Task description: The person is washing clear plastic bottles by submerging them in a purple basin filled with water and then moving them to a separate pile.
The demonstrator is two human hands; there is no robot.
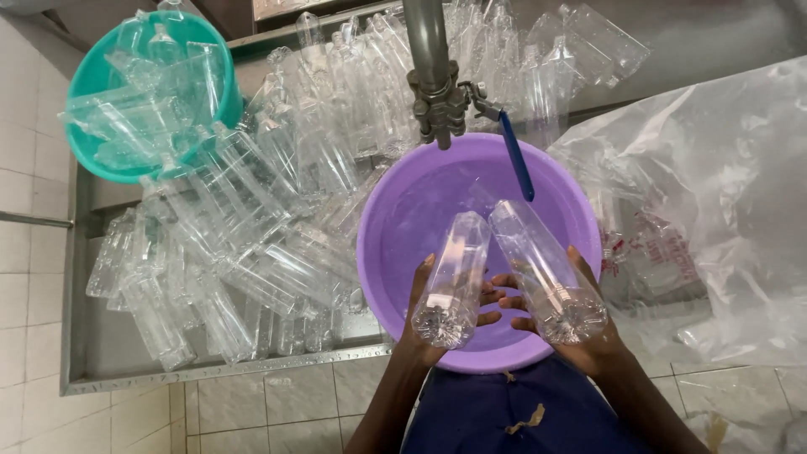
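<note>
My left hand [420, 324] grips a clear plastic bottle [455, 277], its base toward me and its neck pointing into a purple basin [395, 252]. My right hand [588, 332] grips a second clear bottle [545, 269] the same way, right beside the first. Both bottles are held over the near half of the basin, which holds shallow water. A grey tap pipe [429, 50] with a blue lever [516, 155] hangs over the basin's far rim.
Many empty clear bottles [252, 227] lie heaped in a steel trough [76, 336] to the left and behind the basin. A green tub [147, 92] at far left holds more bottles. A large clear plastic bag [714, 210] fills the right side. White tiled ledge in front.
</note>
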